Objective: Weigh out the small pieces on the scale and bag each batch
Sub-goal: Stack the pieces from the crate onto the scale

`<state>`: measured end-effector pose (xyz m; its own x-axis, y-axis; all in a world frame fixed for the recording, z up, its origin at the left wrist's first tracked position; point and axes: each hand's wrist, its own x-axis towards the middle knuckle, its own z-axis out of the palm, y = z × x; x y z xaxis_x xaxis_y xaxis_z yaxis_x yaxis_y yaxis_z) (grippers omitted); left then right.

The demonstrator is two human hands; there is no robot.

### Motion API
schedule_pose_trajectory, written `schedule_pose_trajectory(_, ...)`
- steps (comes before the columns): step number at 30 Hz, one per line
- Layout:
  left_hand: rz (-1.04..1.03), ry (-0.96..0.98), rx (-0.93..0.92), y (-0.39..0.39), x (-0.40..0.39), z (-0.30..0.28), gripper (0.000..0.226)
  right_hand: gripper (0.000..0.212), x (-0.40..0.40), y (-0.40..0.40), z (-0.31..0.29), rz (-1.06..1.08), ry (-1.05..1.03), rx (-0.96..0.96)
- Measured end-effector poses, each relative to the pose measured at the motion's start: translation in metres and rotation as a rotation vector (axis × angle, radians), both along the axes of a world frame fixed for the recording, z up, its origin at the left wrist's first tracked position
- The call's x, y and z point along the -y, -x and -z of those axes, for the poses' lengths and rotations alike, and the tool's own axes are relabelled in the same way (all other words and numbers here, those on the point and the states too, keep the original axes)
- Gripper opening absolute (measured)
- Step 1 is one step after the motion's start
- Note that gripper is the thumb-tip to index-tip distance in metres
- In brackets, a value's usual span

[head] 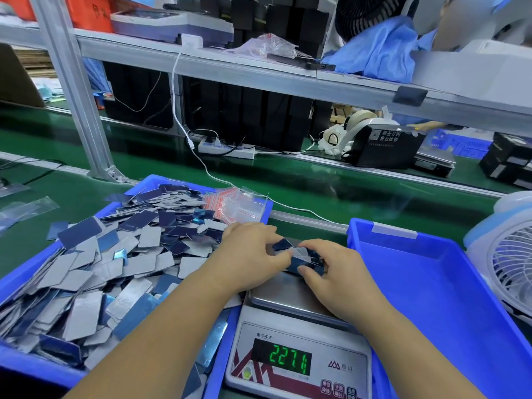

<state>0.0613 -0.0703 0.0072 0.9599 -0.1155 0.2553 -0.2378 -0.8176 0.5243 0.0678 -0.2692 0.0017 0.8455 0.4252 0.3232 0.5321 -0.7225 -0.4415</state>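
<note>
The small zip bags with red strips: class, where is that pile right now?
In the head view, the zip bags lie in the far right corner of the left blue tray, beyond the loose pieces, just behind the left hand.

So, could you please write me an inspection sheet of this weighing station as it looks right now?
Surface: green belt, aluminium shelf frame above.
Job's things: scale reads 227.1; stack of pieces on its pan; left tray heaped with pieces; zip bags at its far corner; right tray.
Clutter: loose bag on the belt.
Grippers: left hand and right hand grip the stack.
Cables: white cable; power strip.
Surroundings: label dispenser, fan.
</note>
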Motion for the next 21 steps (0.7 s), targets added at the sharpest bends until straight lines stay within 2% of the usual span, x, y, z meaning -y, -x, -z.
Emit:
schedule_pose_trajectory(6, 0.004, -0.143, -0.144, 0.000, 0.001, 0.004, 0.050, 0.020, 0.000, 0.000, 0.001, -0.001, 0.064, 0.000)
schedule_pose_trajectory(9, 0.008, -0.190, -0.151, 0.003, 0.003, -0.002, 0.030, 0.016, 0.001, 0.000, 0.000, -0.005, 0.042, -0.008)
schedule_pose_trajectory(10, 0.026, -0.190, -0.153, 0.005, 0.004, -0.002, 0.035, 0.015, 0.002, 0.000, 0.000, -0.005, 0.034, 0.000)
schedule_pose_trajectory(12, 0.116, -0.143, -0.190, 0.009, 0.009, -0.001, 0.075, 0.016, 0.005, -0.001, 0.000, 0.014, -0.003, 0.018)
schedule_pose_trajectory(13, 0.158, -0.130, -0.213, 0.011, 0.012, 0.000, 0.085, 0.018, 0.007, -0.002, 0.000, 0.033, -0.029, 0.021)
schedule_pose_trajectory(15, 0.199, -0.152, -0.230, 0.013, 0.018, 0.003, 0.089, 0.025, 0.008, -0.005, -0.001, 0.049, -0.034, 0.011)
schedule_pose_trajectory(19, 0.163, -0.205, -0.221, 0.009, 0.018, 0.008, 0.081, 0.047, 0.008, -0.007, 0.000, 0.024, 0.105, -0.037)
schedule_pose_trajectory(21, 0.176, -0.165, -0.238, 0.010, 0.016, 0.007, 0.087, 0.047, 0.008, -0.007, 0.001, 0.024, 0.131, -0.032)
